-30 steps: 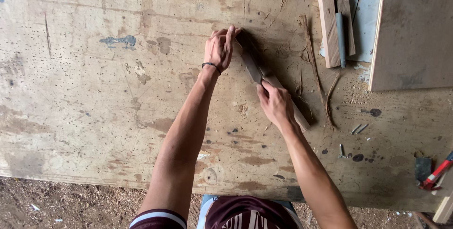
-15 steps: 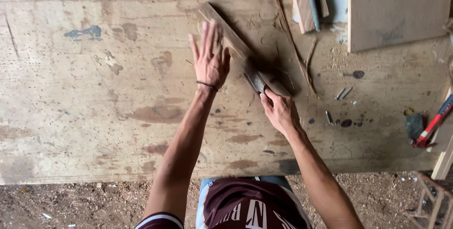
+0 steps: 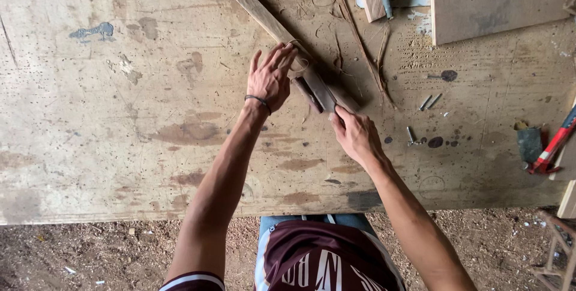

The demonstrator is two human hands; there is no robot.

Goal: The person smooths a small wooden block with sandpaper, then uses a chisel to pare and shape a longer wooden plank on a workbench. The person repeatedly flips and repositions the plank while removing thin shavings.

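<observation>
A: Since half a second ago, left hand (image 3: 271, 78) went from lifted and spread to fingers down on the wooden strip (image 3: 282, 32), frame centre-top, lying diagonally.
B: Right hand (image 3: 355, 136)?
A: Pinching the dark, flat tool (image 3: 318, 90) at its lower end. Workbench (image 3: 120, 123): stained, pitted plywood; loose screws (image 3: 429, 102) right.

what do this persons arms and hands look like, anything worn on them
Both arms are bare from the upper arm down, with no gloves. The left hand has a thin dark band around its wrist. The right hand shows nothing on its wrist or fingers. At the left upper arm, the edge of a short maroon sleeve with white stripes is visible.
</observation>
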